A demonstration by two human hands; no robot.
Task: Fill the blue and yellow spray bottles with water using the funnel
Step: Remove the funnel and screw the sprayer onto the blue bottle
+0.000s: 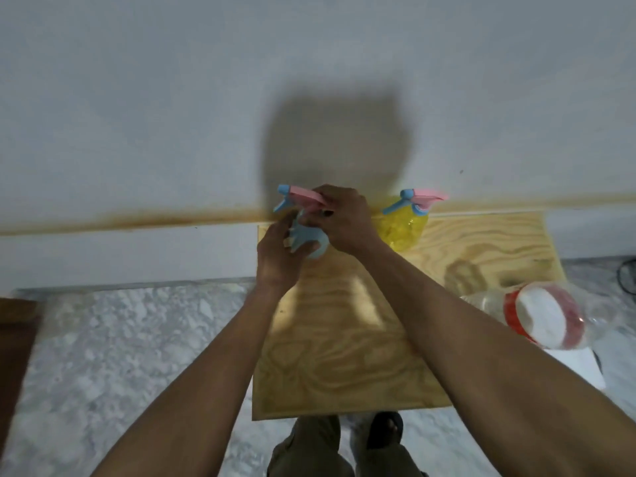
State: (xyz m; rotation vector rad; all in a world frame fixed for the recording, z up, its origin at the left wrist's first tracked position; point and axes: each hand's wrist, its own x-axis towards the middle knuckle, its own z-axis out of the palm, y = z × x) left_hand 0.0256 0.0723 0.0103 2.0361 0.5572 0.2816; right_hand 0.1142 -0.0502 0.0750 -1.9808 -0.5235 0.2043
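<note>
Left hand [279, 251] grips the blue bottle [308, 241] body; right hand [346, 218] grips its pink sprayer [304, 197]. Yellow bottle [402, 227] stands just right of the right hand.

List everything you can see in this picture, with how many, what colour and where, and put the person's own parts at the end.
blue plastic spray bottle: one, pale blue body with pink and blue trigger head, far left of the board, held in both hands
yellow plastic spray bottle: one, clear yellow with the same kind of head, far edge of the board, by the wall
plywood board: one, light wood, on the floor
clear plastic bottle: one, red and white label, lying on its side right of the board
marble floor: grey-white
wall: white, brown stain along its base
left hand: grips the blue body
right hand: grips the trigger head
</note>
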